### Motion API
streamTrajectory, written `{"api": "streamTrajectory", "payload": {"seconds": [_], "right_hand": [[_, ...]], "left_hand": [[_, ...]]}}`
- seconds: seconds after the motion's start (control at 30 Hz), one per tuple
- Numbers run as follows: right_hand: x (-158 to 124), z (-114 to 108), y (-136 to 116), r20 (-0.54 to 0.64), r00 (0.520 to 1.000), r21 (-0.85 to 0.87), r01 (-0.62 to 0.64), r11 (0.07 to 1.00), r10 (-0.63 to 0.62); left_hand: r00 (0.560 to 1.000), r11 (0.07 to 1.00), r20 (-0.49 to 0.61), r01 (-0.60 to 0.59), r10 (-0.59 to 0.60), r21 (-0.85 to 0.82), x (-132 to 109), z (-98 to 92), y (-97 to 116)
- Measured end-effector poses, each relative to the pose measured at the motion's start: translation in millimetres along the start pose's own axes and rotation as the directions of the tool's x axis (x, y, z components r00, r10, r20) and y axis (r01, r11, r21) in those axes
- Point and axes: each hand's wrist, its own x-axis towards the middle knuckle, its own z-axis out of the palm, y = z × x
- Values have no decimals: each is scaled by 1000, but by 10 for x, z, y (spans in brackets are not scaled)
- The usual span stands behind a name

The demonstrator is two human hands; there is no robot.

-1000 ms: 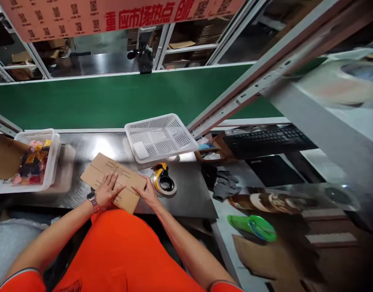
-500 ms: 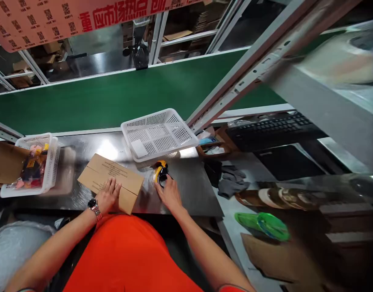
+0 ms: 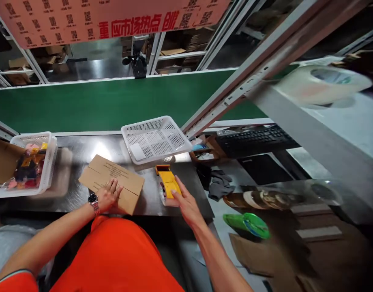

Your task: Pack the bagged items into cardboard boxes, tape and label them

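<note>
A closed brown cardboard box [image 3: 98, 172] lies at an angle on the metal tabletop in front of me, dark print on its upper face. My left hand [image 3: 109, 197], a watch at its wrist, rests flat on the box's near side with fingers stretched out. To the right of the box is a yellow tape dispenser [image 3: 167, 180] with a tape roll on its left side. My right hand [image 3: 185, 200] grips the dispenser from the right, thumb over its top and fingers along its far edge. How the fingertips close under it is hidden.
A white perforated basket [image 3: 157, 140] with a paper slip stands behind the dispenser. Packed items fill another white basket [image 3: 48, 174] at left. A green conveyor belt [image 3: 92, 105] runs behind the metal table [image 3: 67, 202]. A slanted metal post [image 3: 232, 97] rises at right, near a keyboard [image 3: 259, 140].
The tape dispenser has turned in my right hand, its yellow body now facing up, and both have shifted slightly right. My left hand stays on the box. The camera view has shifted.
</note>
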Motion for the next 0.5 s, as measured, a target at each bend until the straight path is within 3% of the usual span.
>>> {"api": "streamTrajectory", "payload": {"seconds": [0.1, 0.23, 0.37, 0.5], "right_hand": [[-303, 263, -494, 5, 998, 230, 53, 972, -55], [-420, 951, -940, -53, 998, 392, 53, 919, -35], [-277, 1413, -966, -31, 999, 314, 37, 949, -29], [-149, 1434, -848, -1, 1000, 293, -30, 956, 31]], "left_hand": [[1000, 1000, -18, 7, -7, -18, 65, 7, 22], [998, 999, -57, 9, -12, -49, 114, 1, 51], [986, 998, -161, -46, 40, -37, 129, 21, 75], [971, 994, -235, -66, 43, -90, 138, 77, 110]]}}
